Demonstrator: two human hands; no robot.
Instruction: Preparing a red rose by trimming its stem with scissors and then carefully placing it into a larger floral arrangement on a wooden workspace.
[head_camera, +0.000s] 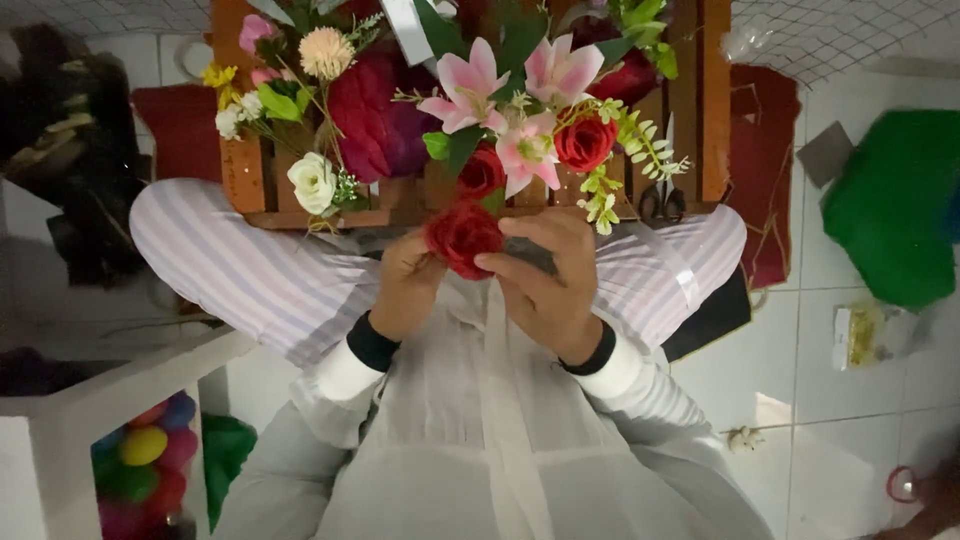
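Observation:
A red artificial rose (463, 237) is held between both hands just below a wooden crate (242, 172). My left hand (407, 287) grips it from the left and underneath. My right hand (548, 275) closes on it from the right, with fingertips on the petals. The crate rests across my crossed legs in striped trousers and holds an arrangement: pink lilies (500, 95), two more red roses (585, 143), a white rose (313, 181), a dark magenta bloom (375, 120), green sprigs and small yellow and cream flowers.
Black-handled scissors (661, 200) lie at the crate's right end. A white shelf (120, 385) with coloured balls (150, 465) stands at lower left. Green cloth (893, 205) and red material (765, 160) lie on the white tiled floor at right. Dark items are piled at the left.

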